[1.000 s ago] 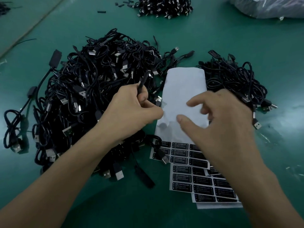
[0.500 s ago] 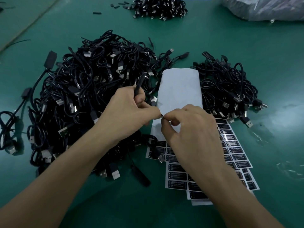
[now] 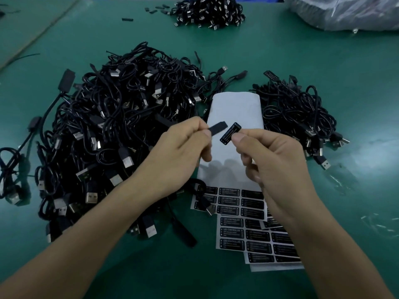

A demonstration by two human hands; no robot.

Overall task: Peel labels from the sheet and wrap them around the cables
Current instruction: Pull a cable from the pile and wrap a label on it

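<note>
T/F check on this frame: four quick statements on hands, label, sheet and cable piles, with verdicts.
1. The right hand pinches a peeled label. True.
2. The label is already wrapped round the cable end in the left hand. False: the two are apart, and the label is not yet applied.
3. The bigger cable pile lies left of the label sheet. True.
4. The label sheet has no labels left. False: rows remain at its near end.

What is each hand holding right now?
Left hand: closed, pinching the black cable end.
Right hand: closed, pinching a peeled label.
</note>
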